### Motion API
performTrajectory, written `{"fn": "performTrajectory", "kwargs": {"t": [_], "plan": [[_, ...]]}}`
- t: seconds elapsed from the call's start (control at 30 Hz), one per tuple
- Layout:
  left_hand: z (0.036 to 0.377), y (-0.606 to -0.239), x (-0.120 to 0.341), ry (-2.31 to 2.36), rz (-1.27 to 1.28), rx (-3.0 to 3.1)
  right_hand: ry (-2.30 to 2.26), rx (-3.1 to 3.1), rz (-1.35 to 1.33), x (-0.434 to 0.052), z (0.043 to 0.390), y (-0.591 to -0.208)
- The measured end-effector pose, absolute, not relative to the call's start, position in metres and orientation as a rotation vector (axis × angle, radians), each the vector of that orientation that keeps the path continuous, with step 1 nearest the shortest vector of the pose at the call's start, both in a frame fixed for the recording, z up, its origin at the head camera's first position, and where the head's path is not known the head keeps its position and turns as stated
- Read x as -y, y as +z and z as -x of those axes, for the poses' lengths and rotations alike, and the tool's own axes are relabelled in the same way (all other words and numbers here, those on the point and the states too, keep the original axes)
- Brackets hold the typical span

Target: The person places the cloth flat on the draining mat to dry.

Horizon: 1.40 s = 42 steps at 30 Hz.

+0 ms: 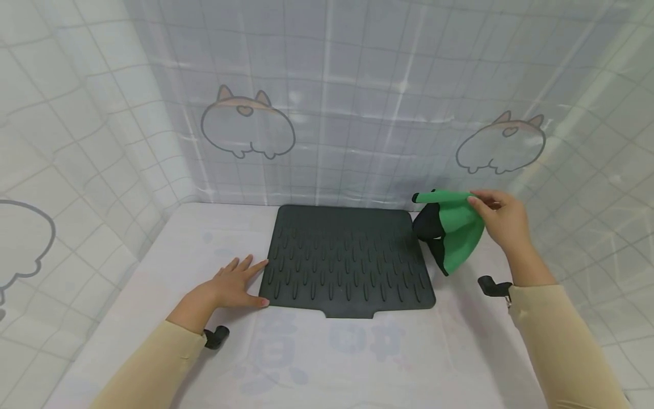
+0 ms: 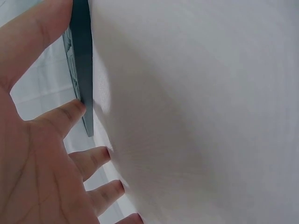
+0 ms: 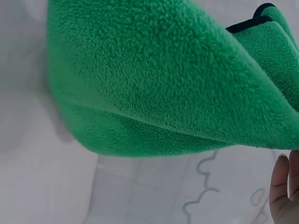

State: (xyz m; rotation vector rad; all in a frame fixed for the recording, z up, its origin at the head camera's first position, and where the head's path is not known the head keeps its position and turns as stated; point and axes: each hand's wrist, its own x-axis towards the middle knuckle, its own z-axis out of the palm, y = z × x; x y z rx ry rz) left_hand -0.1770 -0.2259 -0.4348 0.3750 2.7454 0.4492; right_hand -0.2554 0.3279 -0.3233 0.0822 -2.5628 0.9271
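Observation:
A dark rubber mat (image 1: 347,227) with rows of raised oval ridges and a small tab at its front edge lies flat on the table. My left hand (image 1: 230,288) rests at its left side with fingers spread, thumb and index fingertips touching the mat's edge. In the left wrist view, the mat (image 2: 84,70) shows edge-on beside the thumb. Right of the mat, my right hand (image 1: 504,220) pinches a green fluffy cloth (image 1: 460,233) with black trim and a black side. The cloth (image 3: 154,79) hangs in folds, its black part overlapping the mat's right edge in the head view.
A white cloth with faint prints (image 1: 286,358) covers the table. Behind and at both sides hang grid-patterned curtains (image 1: 352,113) with cartoon animal outlines. A black wrist mount (image 1: 217,337) sits under the left sleeve, another black mount (image 1: 494,287) by the right sleeve.

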Motion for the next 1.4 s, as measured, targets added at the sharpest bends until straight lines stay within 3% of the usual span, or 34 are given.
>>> {"fn": "performTrajectory", "kwargs": {"t": [0.87, 1.4], "plan": [[0.176, -0.434, 0.229, 0.468, -0.404, -2.751, 1.062, 2.343, -0.275, -0.252, 0.263, -0.268], [0.177, -0.439, 0.232, 0.453, -0.402, -2.761, 1.086, 2.308, -0.631, -0.177, 0.273, -0.275]]}}
